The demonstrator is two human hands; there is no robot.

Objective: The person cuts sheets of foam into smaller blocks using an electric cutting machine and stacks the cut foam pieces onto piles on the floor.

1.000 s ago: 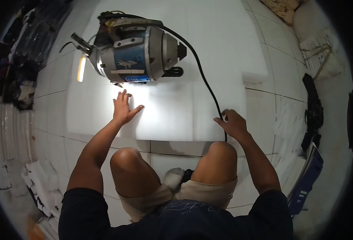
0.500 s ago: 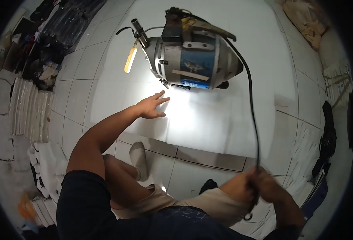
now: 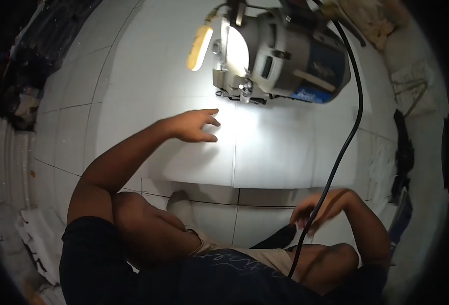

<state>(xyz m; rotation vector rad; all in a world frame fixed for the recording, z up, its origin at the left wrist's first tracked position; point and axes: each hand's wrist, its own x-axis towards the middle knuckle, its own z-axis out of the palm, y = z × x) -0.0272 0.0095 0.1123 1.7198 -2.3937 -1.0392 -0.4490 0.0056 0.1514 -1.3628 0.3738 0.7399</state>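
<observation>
Noted at left: left hand (image 3: 193,126), fingers spread over white sheet (image 3: 270,165). Seen farther right, toward far side: grey-and-blue machine (image 3: 285,66). At near right: right hand (image 3: 328,206), blurred, by black cable (image 3: 360,101); cannot tell whether gripping.

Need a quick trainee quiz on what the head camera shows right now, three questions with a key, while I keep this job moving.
1. Short answer: What passes in front of the right hand in this view?
2. True or false: The left hand is apart from the machine.
3. Multiple choice: Where does the brightest light on the white sheet fall?
A) Beyond the machine
B) On the wearer's side of the machine
C) Along the sheet's far edge

Key:
1. The black cable
2. True
3. B
</observation>
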